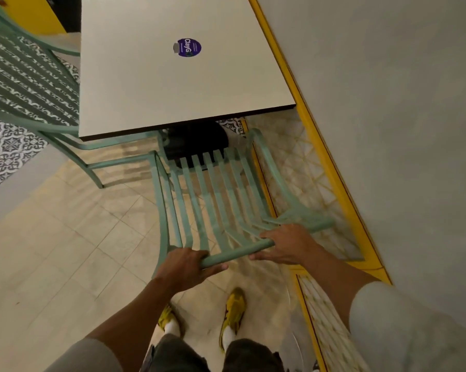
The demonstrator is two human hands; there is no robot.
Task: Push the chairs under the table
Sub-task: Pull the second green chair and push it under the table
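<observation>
Near chair: the green slatted chair (213,189) faces the table (173,76), its seat front just reaching the table edge and its back toward the person.
Left hand: the left hand (189,267) is wrapped round the top rail (240,252) near its left end.
Right hand: the right hand (285,245) grasps the same rail further along; that end is blurred, so the finger wrap is probably full, not certainly.
Other chair: the second chair (30,76) sits at the table's left side, one leg near the first chair's front corner.
Risk ahead: the black pedestal (197,140) lies in the seat's path and could stop it short.
Risk right: the yellow edging (320,157) runs close; an uneven shove could scrape the frame along it.
Risk left: the two chairs' legs might snag.
</observation>
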